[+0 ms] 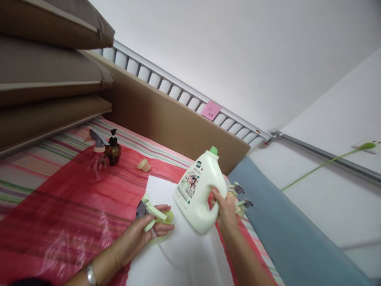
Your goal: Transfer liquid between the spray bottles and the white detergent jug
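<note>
Clear spray bottle [99, 159], brown pump bottle [113, 151] well left of white cloth [184, 254]. Left hand [143, 232] at cloth's left edge, grip closed round sprayer head [153, 212], tube dangling. Right hand [226, 208] over cloth, grip wrapped on handle of tilted jug [198, 190]. Imo keep jug low, hold firm.

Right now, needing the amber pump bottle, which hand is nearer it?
Left. The left hand, holding a trigger sprayer, sits in front of the amber pump bottle; the right hand, gripping the detergent jug, is farther right.
</note>
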The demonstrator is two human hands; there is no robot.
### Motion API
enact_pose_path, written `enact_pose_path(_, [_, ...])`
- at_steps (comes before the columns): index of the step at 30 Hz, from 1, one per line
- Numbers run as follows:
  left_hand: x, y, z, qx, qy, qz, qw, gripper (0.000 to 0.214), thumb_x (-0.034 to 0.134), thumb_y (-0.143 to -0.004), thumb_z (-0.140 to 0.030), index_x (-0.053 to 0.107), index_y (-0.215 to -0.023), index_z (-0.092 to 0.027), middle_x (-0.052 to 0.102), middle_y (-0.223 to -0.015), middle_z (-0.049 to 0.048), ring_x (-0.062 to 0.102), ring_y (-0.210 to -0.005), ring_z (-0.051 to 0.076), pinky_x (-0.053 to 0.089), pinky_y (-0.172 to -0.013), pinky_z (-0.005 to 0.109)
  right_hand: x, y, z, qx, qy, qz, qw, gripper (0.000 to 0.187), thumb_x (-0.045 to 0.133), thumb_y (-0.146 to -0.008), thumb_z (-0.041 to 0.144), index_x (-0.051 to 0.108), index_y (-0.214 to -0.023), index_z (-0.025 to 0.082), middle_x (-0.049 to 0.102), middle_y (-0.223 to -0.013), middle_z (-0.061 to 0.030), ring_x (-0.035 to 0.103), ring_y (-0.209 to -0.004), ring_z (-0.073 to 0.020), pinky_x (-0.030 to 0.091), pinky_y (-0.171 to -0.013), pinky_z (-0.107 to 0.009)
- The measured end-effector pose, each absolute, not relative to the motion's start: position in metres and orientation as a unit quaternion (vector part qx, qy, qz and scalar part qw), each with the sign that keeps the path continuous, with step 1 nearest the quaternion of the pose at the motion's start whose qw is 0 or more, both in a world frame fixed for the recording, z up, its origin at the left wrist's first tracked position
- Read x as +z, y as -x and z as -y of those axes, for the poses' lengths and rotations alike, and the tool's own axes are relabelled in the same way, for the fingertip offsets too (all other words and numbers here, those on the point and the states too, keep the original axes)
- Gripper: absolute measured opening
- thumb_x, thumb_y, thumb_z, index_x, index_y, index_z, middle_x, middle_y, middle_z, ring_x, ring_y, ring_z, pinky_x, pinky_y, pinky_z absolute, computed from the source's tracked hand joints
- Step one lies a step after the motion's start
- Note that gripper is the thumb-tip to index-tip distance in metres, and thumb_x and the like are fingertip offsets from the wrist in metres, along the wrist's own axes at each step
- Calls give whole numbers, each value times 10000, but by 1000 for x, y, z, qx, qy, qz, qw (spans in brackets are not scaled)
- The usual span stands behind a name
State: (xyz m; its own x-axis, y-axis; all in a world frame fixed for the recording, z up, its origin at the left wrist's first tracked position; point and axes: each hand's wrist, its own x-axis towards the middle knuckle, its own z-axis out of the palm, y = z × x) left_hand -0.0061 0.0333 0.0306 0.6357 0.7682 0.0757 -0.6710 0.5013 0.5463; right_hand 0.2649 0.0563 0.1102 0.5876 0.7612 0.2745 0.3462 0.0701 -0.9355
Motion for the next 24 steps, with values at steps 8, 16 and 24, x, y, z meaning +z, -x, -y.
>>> enact_pose_path(8, [30, 6, -34, 420, -275, -81, 861, 459, 539, -821, -416, 575, -1210, -175, 635, -1155, 141, 605, -1036, 317, 324, -978, 470, 62, -243, -127, 125, 654, 338, 665, 378, 681, -626, 512, 514, -748, 195, 528, -529, 57, 496, -478, -144, 424, -461, -270])
enact_pose_path(16, [33, 6, -34, 413, -267, -93, 866, 452, 578, -787, -453, 612, -1167, -209, 610, -1215, 109, 613, -1026, 311, 344, -968, 449, 42, -232, -122, 125, 705, 384, 583, 325, 669, -647, 488, 550, -688, 188, 624, -600, 1, 593, -609, -200, 470, -595, -291])
enact_pose_path(24, [27, 4, -37, 413, -279, -93, 862, 467, 545, -813, -458, 587, -1194, -190, 587, -1237, 142, 594, -1053, 336, 326, -974, 484, 57, -247, -93, 133, 709, 469, 510, 470, 653, -679, 476, 571, -1016, 160, 678, -1011, -109, 631, -913, -262, 499, -749, -338])
